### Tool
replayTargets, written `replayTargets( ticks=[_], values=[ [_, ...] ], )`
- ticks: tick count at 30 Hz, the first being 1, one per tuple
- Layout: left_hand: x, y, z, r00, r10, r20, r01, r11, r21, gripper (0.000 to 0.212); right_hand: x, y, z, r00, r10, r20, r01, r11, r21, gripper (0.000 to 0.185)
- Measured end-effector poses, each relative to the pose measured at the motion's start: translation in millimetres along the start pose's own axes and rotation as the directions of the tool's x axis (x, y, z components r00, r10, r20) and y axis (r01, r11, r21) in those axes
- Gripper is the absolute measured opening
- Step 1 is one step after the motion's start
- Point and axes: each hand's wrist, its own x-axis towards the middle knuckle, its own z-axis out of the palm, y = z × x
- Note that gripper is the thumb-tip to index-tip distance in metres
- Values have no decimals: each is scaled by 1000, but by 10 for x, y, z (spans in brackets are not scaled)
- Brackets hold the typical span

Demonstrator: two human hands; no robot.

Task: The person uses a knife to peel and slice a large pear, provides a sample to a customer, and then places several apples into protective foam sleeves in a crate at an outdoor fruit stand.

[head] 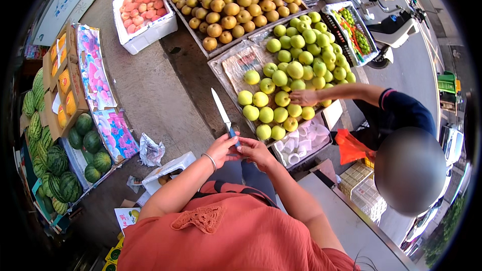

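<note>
A knife (221, 108) with a pale blade and a blue handle points up and away from me, in front of my waist. My left hand (221, 148) grips its handle, the thumb lying along it. The fingers of my right hand (257, 153) pinch the lower end of the same handle. Just beyond the blade stands a wooden tray holding green apples or pears (279, 78), partly lined with newspaper (244, 64). Another person's hand (304, 98) rests on the fruit at the tray's right side.
Brown pears (229, 8) fill the tray behind. A white foam box (150, 34) of peaches stands at the back left. Watermelons (69, 186) and boxed yellow melons (64, 81) lie left. At right, the person holds a red bag (348, 146) near stacked crates (363, 192).
</note>
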Motion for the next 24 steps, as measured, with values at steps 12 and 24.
replayTargets(
  ticks=[12, 24],
  values=[
    [1755, 1418, -1610, 756, 591, -280, 177, 227, 958, 18, 51, 1061, -528, 893, 324, -313, -324, 945, 52, 39],
    [2721, 2407, -1453, 621, 721, -308, 497, -59, 865, 17, 214, 1708, -530, 744, 587, -319, -488, 803, 342, 33]
  ],
)
